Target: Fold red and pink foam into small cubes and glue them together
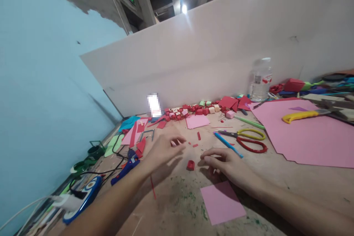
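Near the wooden tabletop's front edge, the left hand and the right hand, both spread and empty, are flanking a small red foam cube.

Pink and red everywhere, lol. Little red box mid-table, plain pink square by the near edge, big pink sheet toward the right edge. The scissors have one yellow handle and one red. Light blue pen, yellow knife handle, blue glue gun. The table is tan with green speckles. Red, cream and mint cubes along the far edge.
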Tool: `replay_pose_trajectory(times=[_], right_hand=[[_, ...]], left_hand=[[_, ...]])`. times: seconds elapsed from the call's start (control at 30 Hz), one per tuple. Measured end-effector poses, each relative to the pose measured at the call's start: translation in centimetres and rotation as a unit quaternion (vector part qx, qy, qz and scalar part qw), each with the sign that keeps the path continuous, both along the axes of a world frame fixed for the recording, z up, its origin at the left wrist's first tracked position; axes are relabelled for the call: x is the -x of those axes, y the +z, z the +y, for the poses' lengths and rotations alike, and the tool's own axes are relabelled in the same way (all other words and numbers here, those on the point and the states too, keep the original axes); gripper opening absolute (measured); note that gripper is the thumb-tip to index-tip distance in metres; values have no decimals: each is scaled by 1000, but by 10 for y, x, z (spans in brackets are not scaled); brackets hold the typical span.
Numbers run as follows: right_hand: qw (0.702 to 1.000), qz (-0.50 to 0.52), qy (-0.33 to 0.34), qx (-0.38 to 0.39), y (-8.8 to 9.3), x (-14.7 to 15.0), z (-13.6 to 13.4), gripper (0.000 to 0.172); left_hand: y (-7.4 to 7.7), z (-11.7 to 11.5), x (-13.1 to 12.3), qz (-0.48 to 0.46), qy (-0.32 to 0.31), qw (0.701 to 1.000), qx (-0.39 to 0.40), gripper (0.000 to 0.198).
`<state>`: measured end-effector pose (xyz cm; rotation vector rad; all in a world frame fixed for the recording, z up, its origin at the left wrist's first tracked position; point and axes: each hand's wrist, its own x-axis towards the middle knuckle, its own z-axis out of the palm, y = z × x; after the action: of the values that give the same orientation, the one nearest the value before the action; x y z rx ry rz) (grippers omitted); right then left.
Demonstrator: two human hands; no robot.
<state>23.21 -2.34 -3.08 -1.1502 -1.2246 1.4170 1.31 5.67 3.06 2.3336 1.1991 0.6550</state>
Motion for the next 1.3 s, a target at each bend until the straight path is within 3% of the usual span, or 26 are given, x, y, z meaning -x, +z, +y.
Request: replay_pose_trajectory(times=[0.13, 0.27, 0.4, 0.5, 0.57, 0.67, 0.87, 1.1, 1.3], right_hand=[[1000, -16, -11, -9, 1, 0, -1, 33], [1000, -25, -6, -13, 1, -2, -2, 36], [999, -30, 2, -11, 1, -5, -4, 37], [1000, 23, 1, -3, 6, -5, -9, 51], [997, 76, 10, 8, 9, -5, -12, 57], [992, 114, 37, 29, 10, -3, -13, 53], [995, 72, 36, 54, 1, -4, -5, 48], [996, 49, 23, 74, 2, -5, -9, 47], [998, 4, 30, 46, 4, -5, -10, 42]], left_hand=[[-11, -28, -5, 15, -97, 995, 28, 39], [-13, -40, -8, 33, -135, 990, 23, 34], [-7, -52, -13, 32, -134, 990, 5, 34], [-7, -59, -21, -2, -132, 991, -27, 34], [-13, -61, -26, -63, -121, 988, -67, 28], [-30, -61, -29, -129, -93, 983, -96, 23], [-55, -69, -24, -185, -132, 966, -125, 26], [-57, -71, -22, -167, -145, 966, -134, 28], [-60, -68, -21, -174, -137, 961, -164, 25]])
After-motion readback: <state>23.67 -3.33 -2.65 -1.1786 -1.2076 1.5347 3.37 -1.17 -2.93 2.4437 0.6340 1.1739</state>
